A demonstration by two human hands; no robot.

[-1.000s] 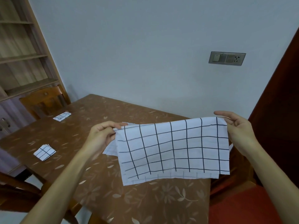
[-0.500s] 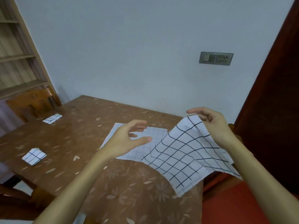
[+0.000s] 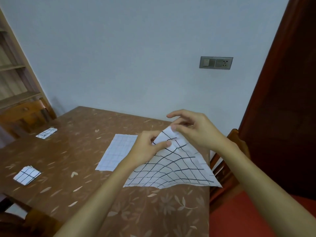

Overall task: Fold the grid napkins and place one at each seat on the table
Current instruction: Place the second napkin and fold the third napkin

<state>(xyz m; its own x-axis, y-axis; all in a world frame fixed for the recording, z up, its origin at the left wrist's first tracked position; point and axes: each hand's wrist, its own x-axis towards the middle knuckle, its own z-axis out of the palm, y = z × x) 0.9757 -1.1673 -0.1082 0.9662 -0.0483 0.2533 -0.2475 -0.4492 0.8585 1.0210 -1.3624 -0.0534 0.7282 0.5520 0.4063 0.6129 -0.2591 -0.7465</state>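
Two folded napkins (image 3: 27, 174) down at left. My left hand (image 3: 147, 148) and right hand (image 3: 196, 130) pinch a corner of third napkin (image 3: 172, 170); fourth napkin (image 3: 118, 151) unfolded on bench (image 3: 82, 185).

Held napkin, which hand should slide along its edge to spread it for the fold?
Left, likely. The right hand pinches the top corner of the napkin, a good anchor; the left hand pinches the edge just below it, on the side running down to the loose corner by the left forearm.
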